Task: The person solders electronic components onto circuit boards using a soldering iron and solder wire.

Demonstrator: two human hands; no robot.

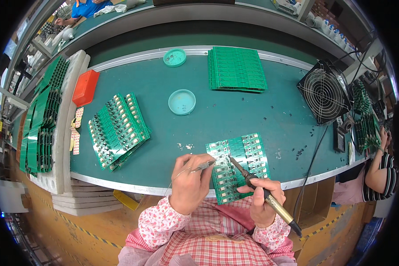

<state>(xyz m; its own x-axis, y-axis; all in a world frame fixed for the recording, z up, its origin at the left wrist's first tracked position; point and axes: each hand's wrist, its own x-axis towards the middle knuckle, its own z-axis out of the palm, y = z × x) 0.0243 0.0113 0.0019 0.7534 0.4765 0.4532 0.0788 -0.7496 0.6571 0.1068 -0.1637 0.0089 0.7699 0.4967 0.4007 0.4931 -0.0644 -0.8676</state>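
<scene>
While the left hand (188, 185) pinches a slim tool (203, 166), the right hand (261, 212) grips a soldering iron (279, 209) pointing toward half-past-ten over the circuit board (229, 174).

orange-red rectangular plastic box (85, 88) sits left | square black fan (322, 93) with wire guard stands right | blue-shirted person (91, 8) is far left | brown cardboard box (315, 199) near right

Bare left hand (187, 185) pinched, bare right hand (264, 208) curled in a grip, forearms (157, 221) angled inward

Right hand (261, 209) holding soldering iron (278, 207), green circuit panel (249, 158)
</scene>
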